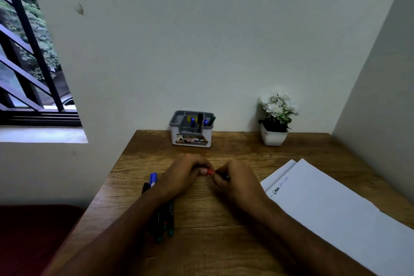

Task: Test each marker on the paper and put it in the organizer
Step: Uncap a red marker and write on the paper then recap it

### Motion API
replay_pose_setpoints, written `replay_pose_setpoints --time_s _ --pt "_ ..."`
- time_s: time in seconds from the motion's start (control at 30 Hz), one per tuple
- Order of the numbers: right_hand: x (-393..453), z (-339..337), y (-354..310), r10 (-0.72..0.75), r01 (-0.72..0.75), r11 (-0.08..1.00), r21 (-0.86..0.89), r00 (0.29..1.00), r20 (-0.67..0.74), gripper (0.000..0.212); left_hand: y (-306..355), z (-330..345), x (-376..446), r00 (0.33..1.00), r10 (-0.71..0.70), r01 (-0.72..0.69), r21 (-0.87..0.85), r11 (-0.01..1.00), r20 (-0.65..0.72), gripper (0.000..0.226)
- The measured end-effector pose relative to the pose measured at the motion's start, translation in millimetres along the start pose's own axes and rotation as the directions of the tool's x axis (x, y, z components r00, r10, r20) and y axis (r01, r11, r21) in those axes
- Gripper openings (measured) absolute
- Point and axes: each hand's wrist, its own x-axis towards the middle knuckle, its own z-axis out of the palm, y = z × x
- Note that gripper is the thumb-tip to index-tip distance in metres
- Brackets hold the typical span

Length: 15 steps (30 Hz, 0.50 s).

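Four markers [202, 120] stand in one organizer [191, 129] at the desk's far edge. Several more markers [164, 219], count unclear, lie near left. Left hand [183, 173] and right hand [235, 180], fingers curled, together pinch one red marker [210, 172] mid-desk. Paper [324, 204] lies right.

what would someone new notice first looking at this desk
Two hands meet at mid-desk, the left hand and right hand gripping a red marker between them. Behind them against the wall stands a grey organizer already holding markers, and white paper with scribbles lies on the right.
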Motion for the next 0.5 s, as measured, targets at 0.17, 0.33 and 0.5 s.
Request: replay_pose_setpoints --time_s 0.17,0.33,0.5 --pt "-5 -10 12 -0.020 0.020 1.000 0.013 1.000 0.010 0.038 11 11 9 0.998 0.044 -0.045 -0.010 0.999 -0.052 0.017" --pt "-10 -19 21 0.029 -0.029 0.999 0.026 1.000 -0.010 0.042 22 22 19 0.992 0.076 -0.078 -0.017 0.997 -0.100 0.020" --pt "-13 -30 28 0.093 -0.093 0.996 0.001 0.995 -0.023 0.042 32 31 25 0.984 0.082 -0.089 -0.032 0.996 -0.158 0.019"
